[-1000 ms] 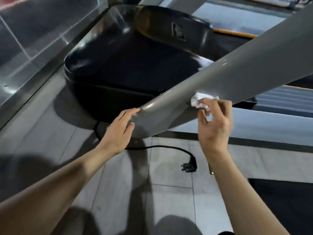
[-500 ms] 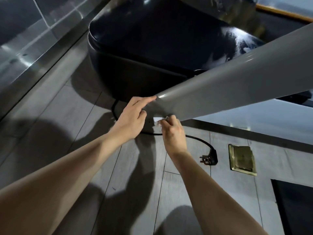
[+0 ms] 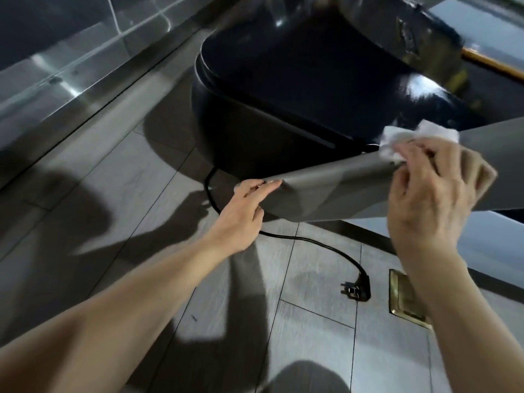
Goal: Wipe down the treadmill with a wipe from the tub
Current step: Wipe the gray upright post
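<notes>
Views: one only, head-worn, wide-angle; no second view to share ground with.
Facing: forward and steeply down, across the grey treadmill upright [image 3: 340,188] to the tiled floor [image 3: 158,177].
Nearness: close; both forearms enter from the bottom edge.
Frame: tilted; straight edges bow toward the corners.
Far limit: glass wall [image 3: 56,52], upper left.

White wipe [image 3: 419,137], grey upright [image 3: 340,188] (black motor cover [image 3: 283,80]), seemingly brass floor plate [image 3: 405,302].
</notes>
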The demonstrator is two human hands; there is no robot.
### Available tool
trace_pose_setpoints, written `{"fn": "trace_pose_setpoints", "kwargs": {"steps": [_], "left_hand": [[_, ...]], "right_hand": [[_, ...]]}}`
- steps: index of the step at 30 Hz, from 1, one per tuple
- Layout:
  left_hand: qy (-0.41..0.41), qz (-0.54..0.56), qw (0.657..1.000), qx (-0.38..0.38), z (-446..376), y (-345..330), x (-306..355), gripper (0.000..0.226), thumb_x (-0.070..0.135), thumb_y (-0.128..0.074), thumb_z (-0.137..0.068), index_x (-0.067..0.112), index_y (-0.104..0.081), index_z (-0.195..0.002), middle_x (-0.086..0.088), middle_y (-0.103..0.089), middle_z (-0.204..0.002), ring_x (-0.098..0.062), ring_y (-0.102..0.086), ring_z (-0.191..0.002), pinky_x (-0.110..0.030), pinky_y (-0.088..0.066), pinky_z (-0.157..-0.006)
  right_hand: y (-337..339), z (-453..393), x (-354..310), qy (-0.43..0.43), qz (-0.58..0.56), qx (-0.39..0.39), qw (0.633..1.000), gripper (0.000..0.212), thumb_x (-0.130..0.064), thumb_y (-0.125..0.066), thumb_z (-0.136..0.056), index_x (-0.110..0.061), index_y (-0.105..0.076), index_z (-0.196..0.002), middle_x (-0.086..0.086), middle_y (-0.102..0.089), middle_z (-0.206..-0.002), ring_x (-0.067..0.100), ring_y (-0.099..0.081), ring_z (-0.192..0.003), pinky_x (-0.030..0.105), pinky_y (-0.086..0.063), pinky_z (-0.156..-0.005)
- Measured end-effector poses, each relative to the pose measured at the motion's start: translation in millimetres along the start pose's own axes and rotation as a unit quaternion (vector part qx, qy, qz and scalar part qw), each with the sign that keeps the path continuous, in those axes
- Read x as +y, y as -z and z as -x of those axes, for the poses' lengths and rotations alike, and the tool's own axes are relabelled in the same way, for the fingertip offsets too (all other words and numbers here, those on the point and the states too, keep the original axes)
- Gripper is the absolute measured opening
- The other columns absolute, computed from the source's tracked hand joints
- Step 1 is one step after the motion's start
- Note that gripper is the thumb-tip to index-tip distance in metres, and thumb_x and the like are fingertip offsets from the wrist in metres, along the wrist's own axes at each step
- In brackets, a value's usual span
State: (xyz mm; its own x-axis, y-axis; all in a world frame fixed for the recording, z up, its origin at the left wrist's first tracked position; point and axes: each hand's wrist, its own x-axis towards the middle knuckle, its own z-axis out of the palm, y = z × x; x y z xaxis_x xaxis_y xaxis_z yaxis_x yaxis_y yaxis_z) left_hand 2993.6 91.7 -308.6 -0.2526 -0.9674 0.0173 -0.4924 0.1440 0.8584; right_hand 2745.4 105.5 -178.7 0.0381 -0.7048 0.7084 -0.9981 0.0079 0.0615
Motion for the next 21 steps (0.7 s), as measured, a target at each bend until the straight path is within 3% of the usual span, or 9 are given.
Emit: {"fn": "trace_pose_setpoints", "kwargs": {"steps": [2, 5, 8, 12, 16, 21], "left_hand": [[0.02, 0.0, 1.0, 0.024, 2.5, 0.4, -5.7, 0.058, 0.005, -0.039, -0.103, 0.031, -0.036, -0.155, 0.012, -0.034, -0.153, 0.006, -0.047, -0.118, -0.014, -0.04, -0.102], [0.06, -0.008, 0.998, 0.018, 7.7, 3.8, -14.6, 0.057, 0.005, -0.039, -0.103, 0.025, -0.031, -0.156, 0.011, -0.033, -0.157, 0.007, -0.045, -0.12, -0.007, -0.033, -0.096], [0.064, -0.047, 0.996, -0.031, 8.0, 5.6, -19.8, 0.062, 0.007, -0.04, -0.101, 0.021, -0.025, -0.16, 0.007, -0.027, -0.164, -0.01, -0.031, -0.146, -0.028, -0.029, -0.119], [0.076, -0.055, 0.995, -0.022, 6.3, 8.2, -22.8, 0.056, 0.005, -0.043, -0.098, 0.015, -0.036, -0.153, -0.001, -0.04, -0.151, -0.021, -0.042, -0.137, -0.04, -0.037, -0.116], [0.067, -0.062, 0.996, 0.022, 10.3, 10.2, -18.9, 0.048, 0.002, -0.046, -0.098, 0.01, -0.044, -0.145, -0.005, -0.046, -0.141, -0.021, -0.051, -0.125, -0.032, -0.041, -0.106], [-0.021, -0.1, 0.995, 0.011, -0.1, -3.7, 26.9, 0.053, 0.006, -0.043, -0.1, 0.017, -0.04, -0.151, 0.002, -0.038, -0.149, -0.022, -0.044, -0.131, -0.036, -0.037, -0.111]], "right_hand": [[-9.3, -2.8, -13.0, 0.089, 0.031, -0.075, 0.993, 0.036, -0.001, -0.054, -0.091, -0.012, -0.067, -0.123, 0.008, -0.063, -0.122, 0.032, -0.05, -0.111, 0.043, -0.028, -0.098], [-43.1, 11.2, -49.9, 0.225, 0.016, -0.152, 0.962, 0.044, 0.003, -0.053, -0.083, -0.006, -0.063, -0.125, 0.014, -0.064, -0.114, 0.036, -0.057, -0.104, 0.048, -0.037, -0.099], [-76.2, 22.9, -85.0, 0.321, 0.001, -0.201, 0.925, 0.045, -0.003, -0.04, -0.085, -0.005, -0.063, -0.124, 0.011, -0.064, -0.109, 0.032, -0.058, -0.102, 0.045, -0.044, -0.098], [-104.4, 27.0, -122.4, 0.397, -0.006, -0.252, 0.883, 0.046, -0.011, -0.034, -0.087, -0.008, -0.068, -0.118, 0.006, -0.063, -0.117, 0.027, -0.057, -0.111, 0.041, -0.043, -0.103], [-93.2, 28.1, -120.6, 0.391, 0.007, -0.254, 0.885, 0.041, -0.011, -0.04, -0.085, -0.011, -0.07, -0.114, 0.004, -0.063, -0.109, 0.024, -0.058, -0.103, 0.038, -0.045, -0.098], [-31.0, 11.1, -29.7, 0.266, 0.004, -0.125, 0.956, 0.047, -0.005, -0.045, -0.089, -0.008, -0.061, -0.133, 0.006, -0.064, -0.12, 0.028, -0.059, -0.106, 0.038, -0.036, -0.103]]}}
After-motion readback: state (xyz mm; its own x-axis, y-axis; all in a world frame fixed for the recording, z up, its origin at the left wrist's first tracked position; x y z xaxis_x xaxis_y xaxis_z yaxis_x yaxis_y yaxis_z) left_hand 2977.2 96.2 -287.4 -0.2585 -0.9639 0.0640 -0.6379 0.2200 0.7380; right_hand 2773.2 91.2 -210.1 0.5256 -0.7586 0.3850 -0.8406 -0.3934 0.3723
